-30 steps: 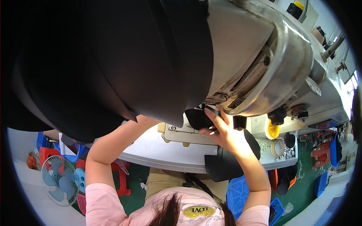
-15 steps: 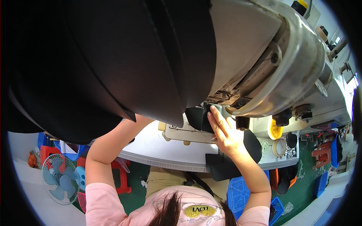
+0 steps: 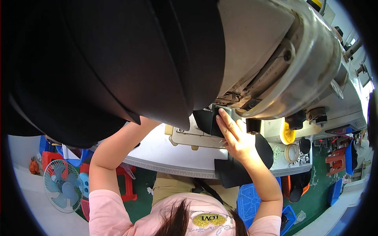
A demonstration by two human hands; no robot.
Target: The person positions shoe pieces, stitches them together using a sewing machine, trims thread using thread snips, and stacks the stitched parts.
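Observation:
My right hand [image 3: 237, 137] lies with its fingers stretched out flat on a dark sheet-like piece [image 3: 205, 122]. Its fingertips rest close under the working end of a sewing machine [image 3: 256, 43]. More black sheet material [image 3: 232, 173] extends beneath my right wrist and hangs over the table's front edge. My left forearm [image 3: 132, 139] reaches up from the left, and the hand at its end is hidden behind large black sheets [image 3: 149, 63] that fill the upper left.
The white table [image 3: 155, 151] has a ruler strip along its curved front edge. A tape roll [image 3: 291, 153] lies at its right end. Around it stand a fan [image 3: 63, 187], a red stool [image 3: 128, 188], a blue crate [image 3: 249, 202] and an orange basket [image 3: 286, 188].

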